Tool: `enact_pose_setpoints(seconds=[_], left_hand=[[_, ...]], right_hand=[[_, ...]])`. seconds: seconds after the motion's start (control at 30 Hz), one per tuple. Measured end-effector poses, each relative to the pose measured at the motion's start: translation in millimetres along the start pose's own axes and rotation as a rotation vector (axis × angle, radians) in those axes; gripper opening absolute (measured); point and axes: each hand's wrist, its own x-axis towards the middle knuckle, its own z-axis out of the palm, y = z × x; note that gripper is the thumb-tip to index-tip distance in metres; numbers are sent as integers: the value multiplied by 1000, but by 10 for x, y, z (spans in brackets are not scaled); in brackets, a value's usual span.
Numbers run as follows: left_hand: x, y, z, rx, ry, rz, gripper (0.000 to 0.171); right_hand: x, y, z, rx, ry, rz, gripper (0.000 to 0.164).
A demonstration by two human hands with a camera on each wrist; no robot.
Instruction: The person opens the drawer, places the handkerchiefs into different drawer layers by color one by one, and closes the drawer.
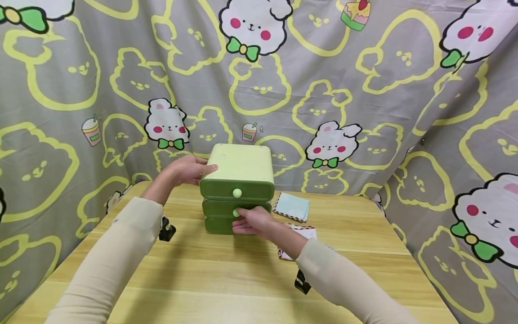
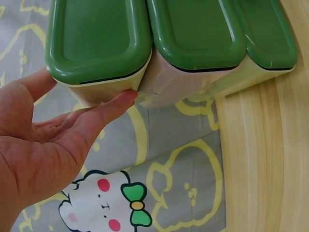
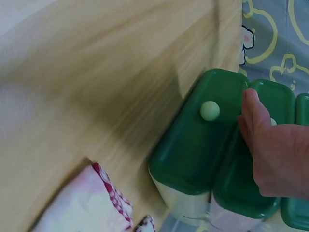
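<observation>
A small three-drawer storage box (image 1: pixel 238 162) stands on the table, with a pale yellow top and green drawer fronts, all flush. My left hand (image 1: pixel 188 170) steadies its upper left side, thumb over the top edge. In the left wrist view, the fingers (image 2: pixel 113 108) lie nearly straight along the side wall. My right hand (image 1: pixel 256 222) is at the middle drawer (image 3: pixel 241 186), pinching its round knob (image 1: pixel 236 213) between thumb and fingers. Most of that knob is hidden behind the hand in the right wrist view. The bottom drawer's knob (image 3: pixel 210 111) shows beside the fingertips.
Right of the box lies a folded light blue cloth (image 1: pixel 292 206) with a checked edge. A pinkish-white folded cloth (image 1: pixel 301 231) lies nearer, partly beneath the right forearm. Patterned grey curtain (image 1: pixel 259 90) hangs behind and around the wooden table (image 1: pixel 194 279).
</observation>
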Motion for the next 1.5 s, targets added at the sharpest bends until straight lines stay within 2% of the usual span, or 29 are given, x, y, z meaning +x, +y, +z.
enact_pose_setpoints(seconds=[0.33,0.57,0.87,1.07,1.5], left_hand=[[14,-22,-22,18,22,-12,71],[14,-29,-29,15,29,-18,71],[16,-41,-15,0,30,-27,72],[29,-58,-17,4,31,-20,71],[21,-23,-28,14,19,-22,68]], right_hand=[[46,46,61,64,50,-30,34],[47,73,98,47,76,-56,32],[18,56,110,63,75,-41,32],[-57,52,112,62,58,-27,31],[-378,95,130,-10,7,-3,30]])
